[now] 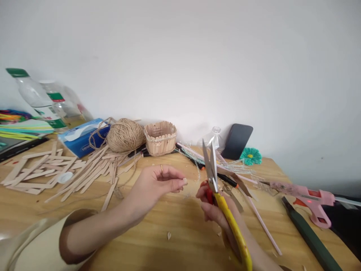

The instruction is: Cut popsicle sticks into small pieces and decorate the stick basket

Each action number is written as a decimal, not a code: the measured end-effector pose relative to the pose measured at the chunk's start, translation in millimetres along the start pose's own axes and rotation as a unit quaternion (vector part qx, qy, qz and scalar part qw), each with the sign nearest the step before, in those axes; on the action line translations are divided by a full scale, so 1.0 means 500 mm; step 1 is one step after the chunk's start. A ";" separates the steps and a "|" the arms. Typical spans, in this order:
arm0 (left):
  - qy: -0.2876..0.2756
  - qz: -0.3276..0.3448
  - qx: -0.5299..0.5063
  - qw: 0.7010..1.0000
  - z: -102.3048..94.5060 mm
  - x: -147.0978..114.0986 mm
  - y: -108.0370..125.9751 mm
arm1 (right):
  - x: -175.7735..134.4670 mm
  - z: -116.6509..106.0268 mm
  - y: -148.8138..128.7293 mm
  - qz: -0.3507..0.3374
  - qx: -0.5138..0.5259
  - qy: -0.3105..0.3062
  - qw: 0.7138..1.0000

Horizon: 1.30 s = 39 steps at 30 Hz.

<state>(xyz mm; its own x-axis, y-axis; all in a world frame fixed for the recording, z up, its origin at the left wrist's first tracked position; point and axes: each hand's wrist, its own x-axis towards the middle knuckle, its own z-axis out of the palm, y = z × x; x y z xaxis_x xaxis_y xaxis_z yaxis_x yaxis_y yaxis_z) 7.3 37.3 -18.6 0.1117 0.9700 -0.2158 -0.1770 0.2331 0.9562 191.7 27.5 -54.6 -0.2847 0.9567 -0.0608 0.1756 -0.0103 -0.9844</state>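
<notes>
Hand state: the 2 hands are apart from each other, above the tabletop (146,244). The left hand (156,182) is pinched at the fingertips on a small pale piece (184,181); the piece is too small to identify. A ring (161,168) is fitted on 1 finger. The right hand (217,210) is clamped around the handles of the scissors (213,183).

Scissors position: upright, to the right of the pale piece and apart from it. The 2 blades point upward and are slightly parted. The yellow handle extends down toward the near edge.

Tabletop, left side: wooden sticks (96,171) lie in a loose heap. Behind them are a blue tissue pack (84,139) and a ball of twine (125,135). A bottle with a green cap (17,72) stands farther left.

Tabletop, center: a small wooden basket (160,145) is positioned near the wall (180,75). 1 small scrap (169,235) lies in front of the hands.

Tabletop, right side: a phone (237,141) is propped at a tilt, with a green flower (251,156) just beside it. A pink glue gun (304,195) shows a small red light. A pink rod (263,226) lies between the glue gun and the right hand.
</notes>
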 end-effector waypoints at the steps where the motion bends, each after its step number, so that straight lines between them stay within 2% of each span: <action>1: 0.008 0.009 -0.013 1.000 -0.002 0.000 0.007 | -0.002 0.001 0.003 0.002 -0.013 -0.022 1.000; 6: 0.023 0.052 -0.051 0.997 -0.009 -0.004 0.026 | -0.011 0.008 0.001 -0.002 -0.093 -0.106 0.990; 10: 0.023 0.059 -0.058 0.996 -0.011 -0.012 0.028 | -0.018 0.013 -0.003 -0.016 -0.128 -0.126 0.984; 18: 0.029 0.041 -0.053 0.997 -0.004 -0.016 0.032 | -0.020 0.029 0.009 -0.014 -0.124 -0.089 0.988; 30: 0.028 0.032 -0.062 0.997 -0.003 -0.012 0.027 | -0.008 0.021 0.002 -0.020 -0.119 -0.126 0.985; 35: 0.026 0.021 -0.068 0.997 -0.007 -0.012 0.027 | -0.013 0.027 -0.006 -0.003 -0.114 -0.079 0.990; 39: 0.031 0.026 -0.075 0.996 -0.006 -0.012 0.024 | -0.017 0.032 -0.013 0.002 -0.124 -0.079 0.989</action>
<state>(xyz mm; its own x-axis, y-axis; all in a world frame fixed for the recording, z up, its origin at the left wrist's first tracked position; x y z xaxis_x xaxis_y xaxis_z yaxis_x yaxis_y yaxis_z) 1.3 34.3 -6.3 0.0391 0.9825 -0.1819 -0.3257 0.1846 0.9273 177.8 14.6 -50.3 -0.4242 0.8990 -0.1089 0.3965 0.0763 -0.9149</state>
